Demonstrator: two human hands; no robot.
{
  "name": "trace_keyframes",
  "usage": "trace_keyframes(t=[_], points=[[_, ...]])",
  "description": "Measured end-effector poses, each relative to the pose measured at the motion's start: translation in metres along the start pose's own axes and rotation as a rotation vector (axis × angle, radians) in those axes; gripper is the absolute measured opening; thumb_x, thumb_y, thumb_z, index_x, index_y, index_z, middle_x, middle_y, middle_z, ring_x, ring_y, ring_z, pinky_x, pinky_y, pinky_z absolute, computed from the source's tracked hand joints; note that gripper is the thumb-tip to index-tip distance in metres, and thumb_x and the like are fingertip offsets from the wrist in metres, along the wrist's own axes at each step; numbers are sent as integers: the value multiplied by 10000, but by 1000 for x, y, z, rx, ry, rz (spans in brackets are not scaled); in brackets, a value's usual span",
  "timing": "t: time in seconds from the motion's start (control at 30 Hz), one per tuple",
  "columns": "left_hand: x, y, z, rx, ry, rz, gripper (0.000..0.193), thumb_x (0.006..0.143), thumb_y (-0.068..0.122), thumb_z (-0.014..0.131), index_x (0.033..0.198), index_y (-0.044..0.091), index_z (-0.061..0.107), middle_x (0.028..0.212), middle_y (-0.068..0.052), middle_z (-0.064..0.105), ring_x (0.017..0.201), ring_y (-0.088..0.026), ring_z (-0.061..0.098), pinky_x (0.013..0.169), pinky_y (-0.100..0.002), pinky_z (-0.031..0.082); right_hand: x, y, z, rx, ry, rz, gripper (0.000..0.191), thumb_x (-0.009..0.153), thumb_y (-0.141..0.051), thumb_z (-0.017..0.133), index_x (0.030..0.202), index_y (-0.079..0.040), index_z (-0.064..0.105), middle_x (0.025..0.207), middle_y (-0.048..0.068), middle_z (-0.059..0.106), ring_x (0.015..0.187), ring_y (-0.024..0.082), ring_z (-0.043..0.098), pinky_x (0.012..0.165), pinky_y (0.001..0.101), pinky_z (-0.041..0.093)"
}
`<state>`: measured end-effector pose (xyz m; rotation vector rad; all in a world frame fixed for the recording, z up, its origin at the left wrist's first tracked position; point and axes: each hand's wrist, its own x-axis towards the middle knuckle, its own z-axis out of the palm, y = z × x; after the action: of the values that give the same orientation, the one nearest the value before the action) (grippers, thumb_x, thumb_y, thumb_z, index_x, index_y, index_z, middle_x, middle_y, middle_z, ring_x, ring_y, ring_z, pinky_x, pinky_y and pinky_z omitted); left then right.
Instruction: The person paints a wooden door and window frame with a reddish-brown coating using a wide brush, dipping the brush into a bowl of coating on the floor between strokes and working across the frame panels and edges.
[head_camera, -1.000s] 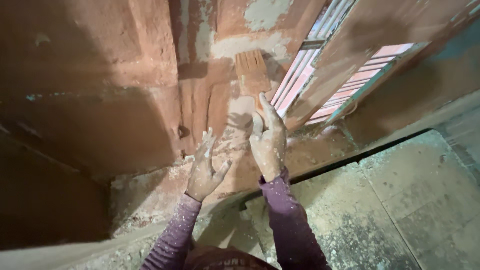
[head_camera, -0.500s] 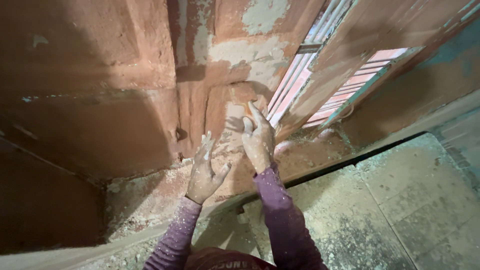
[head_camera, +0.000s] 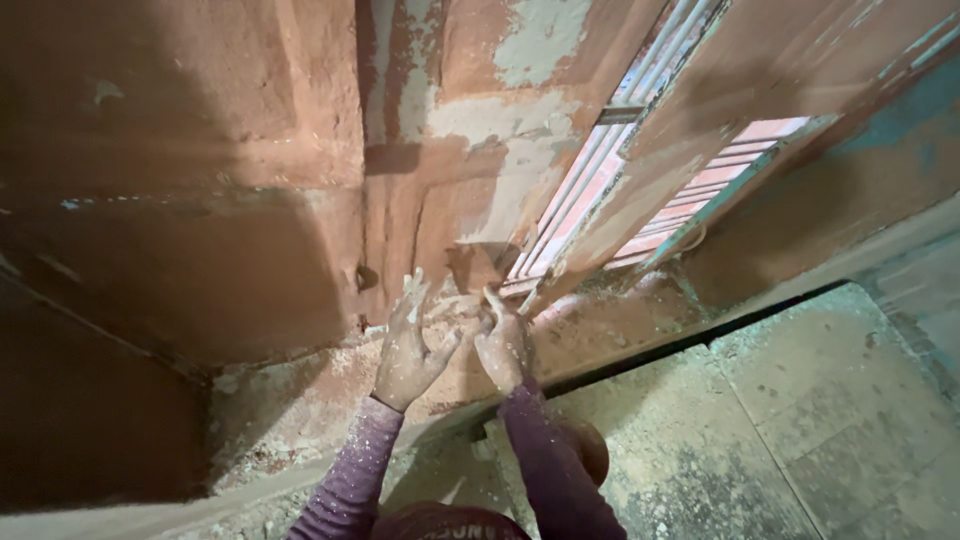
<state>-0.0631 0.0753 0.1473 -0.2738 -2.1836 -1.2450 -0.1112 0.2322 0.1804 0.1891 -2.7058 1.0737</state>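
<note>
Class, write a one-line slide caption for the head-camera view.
Two plaster-dusted hands, left hand spread open and right hand holding a scraper, work low on a patchy reddish wall beside a barred window.

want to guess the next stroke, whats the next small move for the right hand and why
Probably draw the putty knife back up the wall: the right hand has its blade low, with pale, patchy filler above. The left hand is spread open beside it.

A building under renovation: raw reddish plastered wall (head_camera: 200, 180), dusty floor (head_camera: 780, 440), barred window (head_camera: 600, 190).
</note>
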Motion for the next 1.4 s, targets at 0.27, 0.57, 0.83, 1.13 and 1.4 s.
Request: trace_keyframes(t=[0.27,0.57,0.83,1.13,1.4], points=[[1,0,5,-16,-6,-15,813,862,272,782,1521,0,391,1612,-250,378,1497,-434,364,1216,-494,325,12,-5,-23,274,268,-214,390,1027,-129,572,1409,-54,594,1232,182,729,1070,300,724,947,389,552],[0,1,0,-35,29,7,783,887,283,770,1506,-29,406,1584,-267,418,1493,-433,385,1224,-495,322,-21,46,47,59,-18,55,402,1018,-140,574,1407,-45,601,1288,198,713,1144,295,700,971,371,538],[-5,2,10,-44,-17,-35,759,886,279,758,1497,-25,424,1557,-277,448,1470,-431,414,1210,-486,335,16,2,-23,559,227,-236,407,1033,-123,561,1427,-23,553,1426,197,650,1246,258,659,1041,356,516],[-5,2,7,-55,40,-34,712,894,289,775,1461,-10,465,1556,-260,459,1456,-423,436,1180,-479,375,-19,36,52,63,-11,17,340,1014,-197,629,1329,-76,671,1154,193,741,1055,299,700,908,373,541],[-12,3,13,-101,9,-79,704,857,244,769,1455,-3,490,1520,-264,488,1439,-439,443,1180,-489,365,19,8,-8,497,246,-239,397,1031,-89,583,1414,13,577,1328,181,704,1164,246,695,997,343,533]])
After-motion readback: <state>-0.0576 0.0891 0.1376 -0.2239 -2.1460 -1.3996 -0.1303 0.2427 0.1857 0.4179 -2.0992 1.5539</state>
